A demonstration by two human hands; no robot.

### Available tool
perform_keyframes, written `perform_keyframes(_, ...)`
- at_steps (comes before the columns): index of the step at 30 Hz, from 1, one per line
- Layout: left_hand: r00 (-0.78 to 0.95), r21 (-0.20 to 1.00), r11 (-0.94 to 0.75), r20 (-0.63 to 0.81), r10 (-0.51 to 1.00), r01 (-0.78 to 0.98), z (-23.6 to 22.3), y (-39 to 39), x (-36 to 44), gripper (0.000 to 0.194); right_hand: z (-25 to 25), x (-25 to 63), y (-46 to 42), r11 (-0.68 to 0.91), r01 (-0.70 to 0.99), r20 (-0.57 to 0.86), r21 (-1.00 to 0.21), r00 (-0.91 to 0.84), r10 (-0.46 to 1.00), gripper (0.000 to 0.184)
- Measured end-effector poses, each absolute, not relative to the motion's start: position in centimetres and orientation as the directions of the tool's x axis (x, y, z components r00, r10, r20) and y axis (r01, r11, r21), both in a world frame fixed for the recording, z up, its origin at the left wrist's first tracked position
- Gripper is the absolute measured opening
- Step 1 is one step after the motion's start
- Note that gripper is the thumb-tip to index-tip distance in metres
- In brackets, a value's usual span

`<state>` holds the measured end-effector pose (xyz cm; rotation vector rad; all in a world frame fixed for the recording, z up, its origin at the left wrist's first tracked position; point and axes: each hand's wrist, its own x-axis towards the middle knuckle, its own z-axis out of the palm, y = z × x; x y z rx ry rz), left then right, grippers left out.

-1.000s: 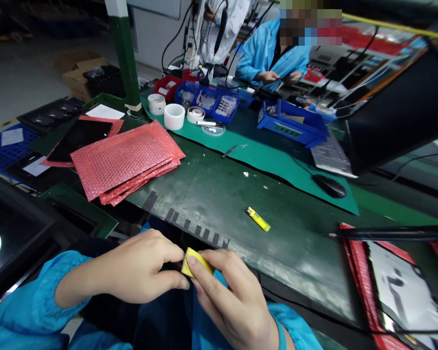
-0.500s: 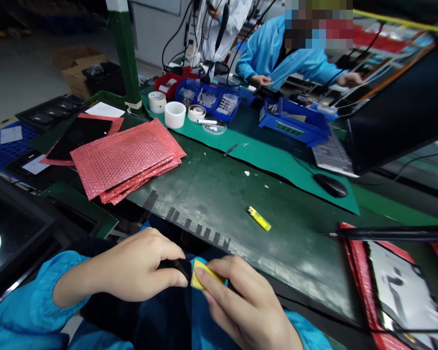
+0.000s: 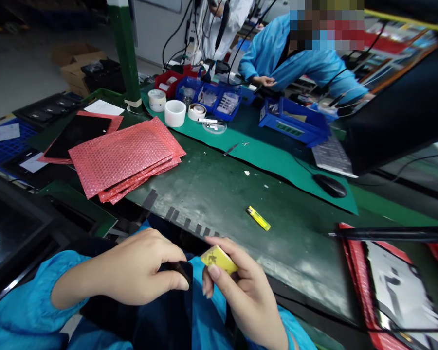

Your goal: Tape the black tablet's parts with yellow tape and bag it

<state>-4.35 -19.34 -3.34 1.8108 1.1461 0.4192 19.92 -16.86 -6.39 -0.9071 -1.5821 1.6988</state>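
My left hand (image 3: 138,267) grips the top corner of a flat black panel (image 3: 164,311) that rests over my lap, below the bench's front edge. Just to its right, my right hand (image 3: 241,287) pinches a small yellow block (image 3: 219,258) between thumb and fingers, a little clear of the panel's corner. Both sleeves are bright blue.
A stack of red bubble bags (image 3: 124,158) lies at the left of the green bench, and a yellow lighter (image 3: 258,218) lies mid-bench. Tape rolls (image 3: 175,113), blue bins (image 3: 295,121), a mouse (image 3: 329,185) and a keyboard (image 3: 330,156) sit further back. A co-worker in blue (image 3: 299,63) works opposite. More red-bagged panels (image 3: 401,291) lie at right.
My right hand has lifted the yellow block up and to the right, off the panel's corner. The co-worker opposite has stretched an arm out to the right.
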Motion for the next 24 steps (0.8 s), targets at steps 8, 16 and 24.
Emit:
perform_keyframes(8, 0.493, 0.812, -0.178, -0.149, 0.857, 0.555, -3.3, -19.4, -4.3, 0.024, -6.5, 18.4, -17.2, -0.309, -0.165, -0.159, -0.937, -0.587, 0.794, 0.028)
perform_keyframes(16, 0.498, 0.798, -0.163, -0.189, 0.846, 0.58, -2.9, -19.5, -4.1, 0.01, -7.1, 15.6, -16.7, -0.446, -0.138, -0.239, -0.884, -0.687, 0.686, 0.044)
perform_keyframes(24, 0.489, 0.812, -0.216, -0.096, 0.867, 0.542, -3.3, -19.6, -4.3, 0.011, -6.6, 14.8, -16.5, -0.333, -0.15, -0.168, -0.931, -0.633, 0.755, 0.04)
